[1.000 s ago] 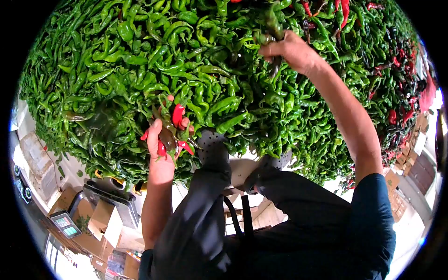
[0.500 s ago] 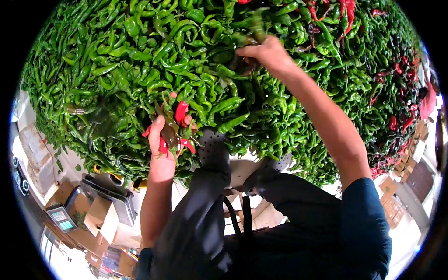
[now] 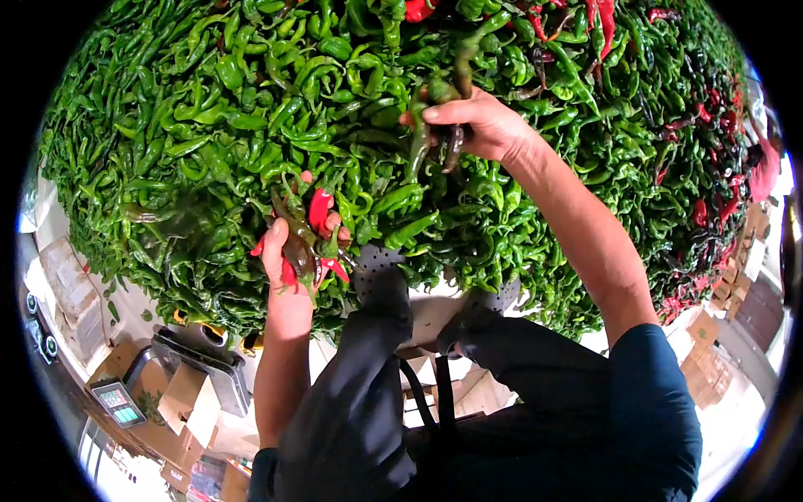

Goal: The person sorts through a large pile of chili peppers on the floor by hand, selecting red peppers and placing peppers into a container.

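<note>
A great heap of green chili peppers (image 3: 201, 125) spreads out in front of me. My left hand (image 3: 288, 247) is closed around a bunch of red and dark brownish peppers (image 3: 319, 211), palm turned up near the heap's front edge. Farther out and to the right, my right hand (image 3: 481, 124) grips several peppers (image 3: 456, 146), green and dark brown, with the thumb across them. Their ends stick out above and below the fingers. Part of each bunch is hidden by the fingers.
Red peppers (image 3: 602, 25) lie among the green at the upper right. My perforated shoes (image 3: 378, 272) stand at the heap's edge. A scale display (image 3: 117, 403) and an open cardboard box (image 3: 188, 402) are at lower left. More cartons (image 3: 707, 360) stand at the right.
My right hand has drawn slightly down and toward me, and the peppers in it show more clearly. The left hand stays nearly in place with its bunch.
</note>
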The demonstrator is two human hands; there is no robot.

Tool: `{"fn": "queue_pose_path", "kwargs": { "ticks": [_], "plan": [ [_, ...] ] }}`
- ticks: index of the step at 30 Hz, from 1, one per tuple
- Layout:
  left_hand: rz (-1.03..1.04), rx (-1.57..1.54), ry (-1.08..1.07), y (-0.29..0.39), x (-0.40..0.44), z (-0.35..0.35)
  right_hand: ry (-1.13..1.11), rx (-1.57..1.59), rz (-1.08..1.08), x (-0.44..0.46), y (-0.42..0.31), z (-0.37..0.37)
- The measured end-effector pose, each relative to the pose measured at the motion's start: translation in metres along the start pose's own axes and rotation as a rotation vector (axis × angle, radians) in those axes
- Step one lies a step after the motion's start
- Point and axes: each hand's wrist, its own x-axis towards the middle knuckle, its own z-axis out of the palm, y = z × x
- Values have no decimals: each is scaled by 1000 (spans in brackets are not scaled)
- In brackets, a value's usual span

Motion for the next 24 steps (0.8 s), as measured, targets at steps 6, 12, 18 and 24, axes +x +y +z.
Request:
{"fn": "queue_pose_path", "kwargs": {
  "ticks": [6, 12, 18, 24],
  "plan": [
    [76, -17, 78, 5, -5, 2, 360, -508, -243, -10, -45, 7],
    [109, -30, -19, -5, 2, 18, 175, -401, 11, -53, -38, 28],
    [160, -98, 20, -17, 0, 77, -12, -284, -57, -60, 15, 108],
    [297, -73, 174, 4, -32, 84, 232, -788, -236, -64, 33, 180]
  ]
}}
